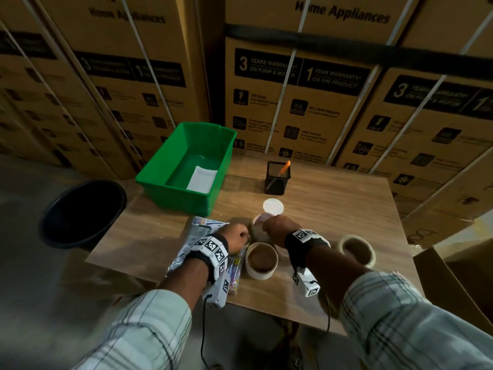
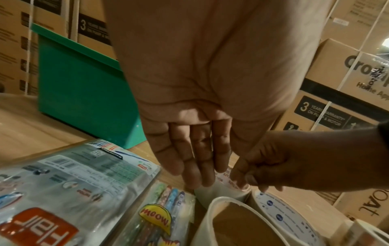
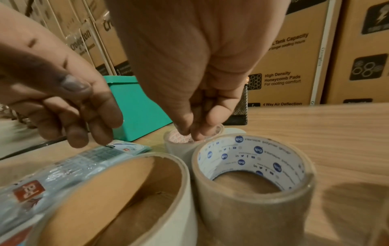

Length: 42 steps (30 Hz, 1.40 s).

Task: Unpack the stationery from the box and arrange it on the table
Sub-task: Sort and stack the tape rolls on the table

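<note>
While pinching the rim of the small clear tape roll (image 3: 181,146), wedged mid-desk toward the front edge against the brown tape roll (image 3: 252,183) and white tape roll (image 3: 126,191), with right hand (image 3: 189,83) curled and left hand (image 2: 200,83) straight-fingered, empty, just beside, probably risked dragging both neighbours askew on lifting.

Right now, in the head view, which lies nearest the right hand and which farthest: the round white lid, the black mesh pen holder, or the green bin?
1. Round white lid, just beyond the right hand.
2. Black mesh pen holder, farther back.
3. Green bin, far left corner.
</note>
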Each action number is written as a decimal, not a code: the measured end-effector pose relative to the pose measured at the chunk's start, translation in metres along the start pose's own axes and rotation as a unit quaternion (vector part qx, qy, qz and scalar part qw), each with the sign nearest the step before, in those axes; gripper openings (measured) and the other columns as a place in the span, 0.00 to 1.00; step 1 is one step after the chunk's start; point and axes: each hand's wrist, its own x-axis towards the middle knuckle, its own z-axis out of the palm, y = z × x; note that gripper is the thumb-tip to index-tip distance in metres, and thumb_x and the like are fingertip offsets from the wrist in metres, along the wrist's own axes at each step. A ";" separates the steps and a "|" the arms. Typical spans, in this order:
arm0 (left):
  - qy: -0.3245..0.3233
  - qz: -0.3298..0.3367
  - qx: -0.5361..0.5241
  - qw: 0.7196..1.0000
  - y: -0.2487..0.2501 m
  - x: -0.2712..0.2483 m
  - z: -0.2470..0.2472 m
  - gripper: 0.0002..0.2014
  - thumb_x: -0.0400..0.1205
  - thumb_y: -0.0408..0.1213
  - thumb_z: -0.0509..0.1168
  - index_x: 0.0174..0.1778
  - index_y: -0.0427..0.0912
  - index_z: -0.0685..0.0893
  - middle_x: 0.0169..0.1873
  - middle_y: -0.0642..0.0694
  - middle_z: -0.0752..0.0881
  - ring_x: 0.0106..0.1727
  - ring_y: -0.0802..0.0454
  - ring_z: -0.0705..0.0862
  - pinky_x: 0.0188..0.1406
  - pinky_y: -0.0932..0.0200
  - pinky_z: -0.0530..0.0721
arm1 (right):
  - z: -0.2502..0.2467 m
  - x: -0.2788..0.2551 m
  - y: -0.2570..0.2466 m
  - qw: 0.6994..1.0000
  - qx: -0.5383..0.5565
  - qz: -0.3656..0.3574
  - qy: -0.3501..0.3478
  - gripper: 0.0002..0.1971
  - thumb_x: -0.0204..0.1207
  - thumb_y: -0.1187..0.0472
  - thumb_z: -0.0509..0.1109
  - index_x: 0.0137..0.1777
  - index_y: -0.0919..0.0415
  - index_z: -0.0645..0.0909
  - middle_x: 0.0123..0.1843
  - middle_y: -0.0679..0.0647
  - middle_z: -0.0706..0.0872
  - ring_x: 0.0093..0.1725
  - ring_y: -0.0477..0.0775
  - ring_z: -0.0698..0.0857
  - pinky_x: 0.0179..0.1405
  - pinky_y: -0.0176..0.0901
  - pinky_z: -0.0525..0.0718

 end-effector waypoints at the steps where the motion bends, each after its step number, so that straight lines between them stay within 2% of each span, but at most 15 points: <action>1: -0.003 0.003 0.001 1.000 0.003 -0.001 0.001 0.11 0.85 0.38 0.59 0.50 0.34 0.83 0.51 0.32 0.86 0.54 0.38 0.85 0.47 0.56 0.79 | 0.000 -0.002 0.002 1.000 0.008 0.012 0.013 0.16 0.81 0.62 0.61 0.66 0.60 0.82 0.67 0.60 0.83 0.65 0.62 0.82 0.61 0.45 0.77; 5: -0.014 0.014 0.001 1.000 0.013 -0.005 0.002 0.12 0.85 0.36 0.58 0.53 0.32 0.83 0.54 0.31 0.86 0.57 0.37 0.84 0.50 0.57 0.78 | -0.001 -0.018 0.005 0.997 0.063 0.029 0.047 0.16 0.81 0.62 0.61 0.65 0.56 0.82 0.67 0.59 0.83 0.64 0.63 0.82 0.61 0.47 0.79; 9: -0.018 0.037 0.028 0.999 0.023 -0.007 -0.002 0.12 0.83 0.38 0.60 0.50 0.32 0.83 0.52 0.31 0.86 0.56 0.36 0.84 0.53 0.54 0.80 | -0.007 -0.039 0.004 0.994 0.057 0.043 0.083 0.14 0.81 0.56 0.57 0.56 0.56 0.84 0.58 0.61 0.86 0.55 0.64 0.85 0.52 0.51 0.84; 12: -0.018 0.058 0.061 0.996 0.037 -0.009 -0.006 0.14 0.83 0.43 0.59 0.51 0.36 0.83 0.54 0.33 0.86 0.57 0.36 0.84 0.56 0.51 0.81 | -0.013 -0.056 0.010 0.990 0.074 0.058 0.106 0.15 0.80 0.55 0.57 0.53 0.57 0.84 0.55 0.61 0.87 0.52 0.64 0.86 0.49 0.52 0.86; 16: -0.037 0.094 0.088 0.991 0.066 -0.015 -0.005 0.12 0.82 0.40 0.59 0.55 0.39 0.84 0.59 0.38 0.84 0.60 0.40 0.82 0.59 0.55 0.79 | -0.018 -0.087 0.024 0.984 0.101 0.073 0.130 0.12 0.79 0.59 0.59 0.53 0.56 0.84 0.54 0.59 0.87 0.51 0.63 0.86 0.49 0.53 0.86; 20: -0.050 0.136 0.110 0.983 0.099 -0.015 0.007 0.16 0.76 0.49 0.58 0.52 0.49 0.85 0.55 0.42 0.88 0.60 0.40 0.84 0.61 0.53 0.82 | -0.016 -0.120 0.050 0.964 0.133 0.117 0.196 0.11 0.79 0.59 0.62 0.56 0.57 0.84 0.54 0.60 0.85 0.50 0.64 0.86 0.45 0.51 0.85; 23: -0.054 0.170 0.116 0.977 0.123 -0.014 0.026 0.13 0.83 0.38 0.58 0.58 0.42 0.85 0.57 0.42 0.87 0.62 0.43 0.83 0.57 0.58 0.78 | -0.009 -0.145 0.075 0.955 0.145 0.163 0.202 0.12 0.79 0.61 0.62 0.57 0.58 0.84 0.55 0.60 0.84 0.51 0.63 0.85 0.46 0.51 0.84; 25: -0.066 0.190 0.093 0.975 0.138 -0.008 0.039 0.13 0.84 0.39 0.59 0.58 0.41 0.85 0.57 0.42 0.87 0.60 0.42 0.84 0.59 0.54 0.80 | -0.003 -0.162 0.098 0.952 0.152 0.190 0.186 0.12 0.77 0.60 0.63 0.57 0.56 0.84 0.56 0.60 0.84 0.53 0.64 0.84 0.49 0.52 0.85; 29: -0.070 0.184 0.070 0.978 0.165 0.007 0.056 0.13 0.84 0.42 0.60 0.57 0.43 0.86 0.56 0.44 0.88 0.57 0.45 0.84 0.58 0.53 0.82 | 0.011 -0.184 0.145 0.951 0.150 0.214 0.166 0.12 0.75 0.56 0.69 0.57 0.56 0.82 0.56 0.59 0.83 0.55 0.64 0.84 0.48 0.48 0.82; 32: -0.060 0.176 0.073 0.980 0.190 0.016 0.073 0.11 0.84 0.42 0.60 0.53 0.43 0.86 0.53 0.43 0.89 0.55 0.44 0.85 0.53 0.54 0.81 | 0.025 -0.191 0.176 0.952 0.144 0.208 0.175 0.13 0.78 0.57 0.66 0.61 0.56 0.83 0.58 0.58 0.83 0.56 0.61 0.83 0.47 0.43 0.78; 34: -0.071 0.157 0.092 0.981 0.210 0.024 0.092 0.10 0.83 0.42 0.60 0.50 0.44 0.86 0.51 0.43 0.89 0.53 0.43 0.85 0.48 0.57 0.79 | 0.035 -0.196 0.197 0.952 0.150 0.203 0.175 0.14 0.79 0.58 0.65 0.63 0.54 0.82 0.60 0.57 0.84 0.57 0.59 0.83 0.51 0.45 0.81; 38: -0.070 0.126 0.141 0.979 0.251 0.038 0.136 0.12 0.82 0.41 0.60 0.56 0.44 0.86 0.56 0.41 0.87 0.58 0.41 0.84 0.56 0.55 0.80 | 0.052 -0.207 0.239 0.955 0.163 0.185 0.163 0.14 0.80 0.59 0.65 0.64 0.55 0.81 0.61 0.57 0.83 0.58 0.59 0.83 0.56 0.48 0.82; 42: -0.048 0.081 0.172 0.981 0.279 0.057 0.170 0.11 0.82 0.39 0.61 0.54 0.41 0.85 0.59 0.41 0.86 0.60 0.41 0.83 0.56 0.56 0.78 | 0.068 -0.211 0.271 0.963 0.160 0.143 0.165 0.13 0.80 0.58 0.65 0.63 0.56 0.82 0.59 0.57 0.84 0.56 0.59 0.84 0.54 0.46 0.81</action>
